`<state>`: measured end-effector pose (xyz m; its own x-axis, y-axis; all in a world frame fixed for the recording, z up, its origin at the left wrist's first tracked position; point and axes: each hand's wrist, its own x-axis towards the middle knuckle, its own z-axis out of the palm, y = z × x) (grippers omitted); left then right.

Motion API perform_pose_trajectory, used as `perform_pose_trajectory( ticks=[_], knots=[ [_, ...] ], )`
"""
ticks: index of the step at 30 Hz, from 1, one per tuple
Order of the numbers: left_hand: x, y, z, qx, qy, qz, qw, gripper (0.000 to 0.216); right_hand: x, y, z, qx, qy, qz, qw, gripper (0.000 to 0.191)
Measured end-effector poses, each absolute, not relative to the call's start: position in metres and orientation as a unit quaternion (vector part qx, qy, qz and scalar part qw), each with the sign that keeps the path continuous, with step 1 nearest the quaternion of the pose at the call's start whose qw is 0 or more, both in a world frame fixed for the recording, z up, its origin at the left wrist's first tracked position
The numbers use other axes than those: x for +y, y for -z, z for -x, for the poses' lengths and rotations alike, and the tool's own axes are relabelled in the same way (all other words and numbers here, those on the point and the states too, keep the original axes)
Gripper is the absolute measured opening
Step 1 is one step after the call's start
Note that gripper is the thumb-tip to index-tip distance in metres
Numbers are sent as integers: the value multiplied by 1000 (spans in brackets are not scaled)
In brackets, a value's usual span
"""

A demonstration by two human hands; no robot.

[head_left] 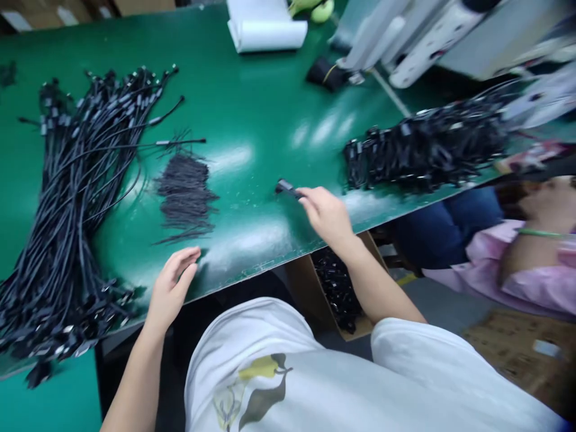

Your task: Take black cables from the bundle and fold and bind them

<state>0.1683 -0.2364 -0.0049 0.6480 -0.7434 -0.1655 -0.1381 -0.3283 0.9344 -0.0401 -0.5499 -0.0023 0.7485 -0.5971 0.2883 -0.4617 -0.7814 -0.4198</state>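
Note:
My right hand (324, 217) pinches one end of a short black coiled cable (288, 188) above the green table. The cable's far end points left. By the front edge of the table, my left hand (174, 282) holds nothing I can see, its thumb a little apart from the curved fingers. Just beyond it lies a pile of thin black twist ties (185, 192). Further left spreads a large heap of long black cables (85, 180) with connectors at both ends. To the right of my right hand sits a long row of bundled black cables (414, 150).
Below the table edge, a cardboard box (378, 246) holds more black bundles. White paper (270, 35) and a black bundle with a yellow band (327, 74) lie toward the back. White perforated tubes (438, 42) stand back right. Another person in a pink sleeve (490, 264) is at right.

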Motion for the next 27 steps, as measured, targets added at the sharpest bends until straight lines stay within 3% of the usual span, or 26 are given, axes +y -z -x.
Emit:
perform_pose_trajectory(
  ticks=[4, 9, 13, 17, 21, 27],
  knots=[
    [-226, 17, -173, -237, 323, -784, 475, 39, -644, -8, 84, 457, 270, 847, -22, 47],
    [-219, 16, -171, -261, 291, -800, 456, 37, -687, 6, 88, 498, 137, 855, -36, 50],
    [-200, -7, -188, -307, 66, -881, 354, 41, -652, 12, 76, 466, 241, 849, -65, 45],
    [-181, -30, -221, -253, -89, -943, 198, 56, -588, 15, 47, 308, 261, 914, 20, 35],
    [-170, -32, -247, -226, -15, -974, 28, 49, -534, 21, 5, 157, 237, 954, 95, 28],
    [-163, -36, -263, -224, -25, -974, 24, 40, -492, 13, -68, -2, 207, 968, 143, 26]
  ],
)
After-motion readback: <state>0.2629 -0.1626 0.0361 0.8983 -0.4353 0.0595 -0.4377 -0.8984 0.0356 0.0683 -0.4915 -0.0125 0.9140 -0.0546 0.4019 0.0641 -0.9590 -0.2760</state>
